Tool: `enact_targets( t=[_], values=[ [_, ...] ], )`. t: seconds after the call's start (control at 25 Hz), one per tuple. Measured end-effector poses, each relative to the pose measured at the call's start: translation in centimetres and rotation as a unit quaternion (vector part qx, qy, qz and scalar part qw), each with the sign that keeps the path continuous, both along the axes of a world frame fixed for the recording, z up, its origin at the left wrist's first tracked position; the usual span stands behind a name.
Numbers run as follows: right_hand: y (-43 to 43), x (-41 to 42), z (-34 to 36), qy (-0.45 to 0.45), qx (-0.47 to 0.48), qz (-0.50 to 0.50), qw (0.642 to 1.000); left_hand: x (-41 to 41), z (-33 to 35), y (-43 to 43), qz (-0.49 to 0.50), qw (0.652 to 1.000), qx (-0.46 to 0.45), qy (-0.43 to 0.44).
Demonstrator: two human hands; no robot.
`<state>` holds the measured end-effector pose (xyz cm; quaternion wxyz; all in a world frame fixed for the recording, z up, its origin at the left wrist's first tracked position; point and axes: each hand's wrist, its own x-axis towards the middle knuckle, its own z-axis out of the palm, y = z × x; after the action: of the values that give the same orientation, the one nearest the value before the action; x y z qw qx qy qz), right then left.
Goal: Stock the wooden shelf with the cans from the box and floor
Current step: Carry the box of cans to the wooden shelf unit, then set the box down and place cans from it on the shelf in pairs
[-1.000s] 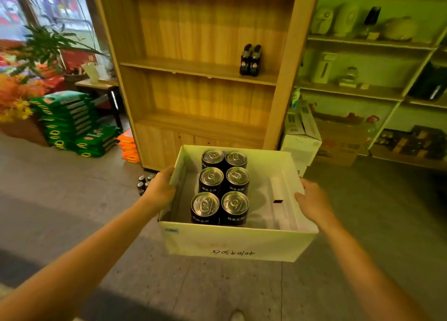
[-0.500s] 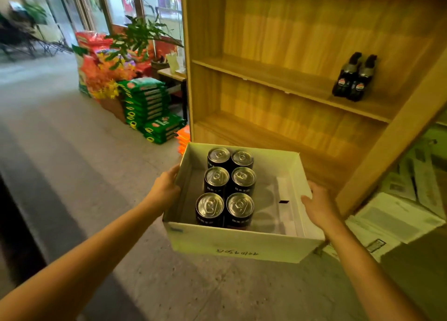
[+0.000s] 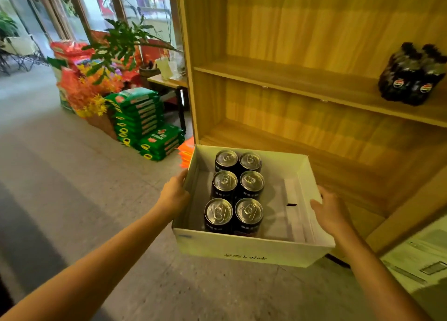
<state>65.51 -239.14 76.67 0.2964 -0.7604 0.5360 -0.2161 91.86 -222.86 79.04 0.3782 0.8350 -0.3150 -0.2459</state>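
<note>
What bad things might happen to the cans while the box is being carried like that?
1. The six cans stand loose in the left part of the box, with bare floor beside them. If it tips, they might slide or topple.
2. The left hand and right hand hold only the side walls, so the cardboard could sag or slip.
3. The far edge sits close to the wooden shelf; a bump might jolt the cans.

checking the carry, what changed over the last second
The view swung left and closer to the wooden shelf: the wall shelving on the right dropped out, the green bags came in. Unchanged: left hand and right hand hold the box, six cans inside, two bottles on the shelf.
</note>
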Motion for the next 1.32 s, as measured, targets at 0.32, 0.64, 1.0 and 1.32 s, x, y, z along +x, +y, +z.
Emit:
enact_targets(
  t=[0.32,0.64,1.0,1.32],
  values=[
    [-4.9,8.3,-3.2,0.004,0.029,-0.114,0.993,11.2,-3.0,-11.5,-0.110,0.993,0.025,-0.031],
    [-10.3,11.4,-11.7,0.022,0.053,-0.227,0.972,14.6,-12.4,-22.3,-0.166,0.985,0.048,-0.020],
    [-12.2,14.7,-27.5,0.033,0.081,-0.302,0.949,17.4,-29.4,-27.4,-0.213,0.971,0.107,0.022],
    [-12.6,16.6,-45.8,0.053,0.122,-0.326,0.936,18.7,-48.0,-27.6,-0.227,0.965,0.125,0.041]
  ],
)
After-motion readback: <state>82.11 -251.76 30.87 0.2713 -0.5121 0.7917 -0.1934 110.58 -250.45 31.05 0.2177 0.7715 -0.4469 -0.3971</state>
